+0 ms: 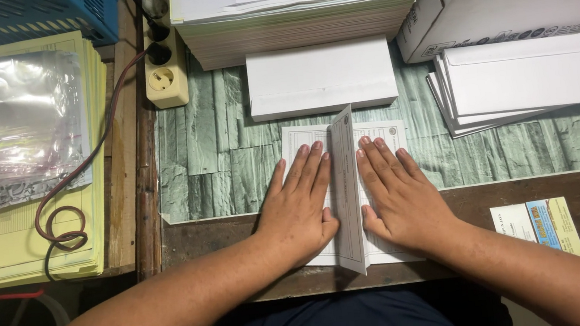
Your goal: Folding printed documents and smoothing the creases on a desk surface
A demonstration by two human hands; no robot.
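both hands flat on a folded printed form at the surface's near edge.

left hand (300,205) and right hand (397,198) lie open, fingers spread, gripping nothing, pressing the form (346,193) either side of its raised centre fold. white envelope (321,77) just beyond it, envelope stack (524,78) to the right, power strip (164,72) far left.

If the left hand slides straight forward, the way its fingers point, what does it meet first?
Probably the white envelope lying just beyond the folded printed sheet. The left hand lies flat on that sheet, fingers aimed slightly rightward toward the envelope's near edge.
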